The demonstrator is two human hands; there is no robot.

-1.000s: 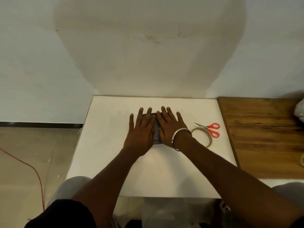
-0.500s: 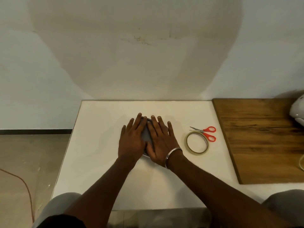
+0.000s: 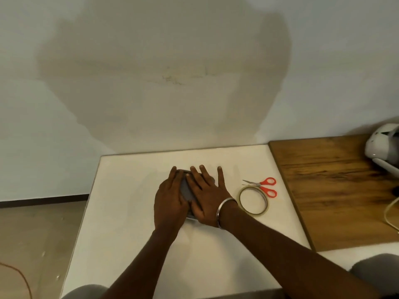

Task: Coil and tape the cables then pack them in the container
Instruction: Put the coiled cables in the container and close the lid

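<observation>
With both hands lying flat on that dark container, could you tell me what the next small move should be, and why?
Probably lift both palms off the dark container: the left hand and right hand cover it, no cables are visible, and the tape roll and scissors lie untouched beside it.

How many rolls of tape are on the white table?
1. The tape roll lies flat on the white table, just right of the person's right hand and touching the red-handled scissors. The hands cover a dark container; anything under them is hidden.
</observation>
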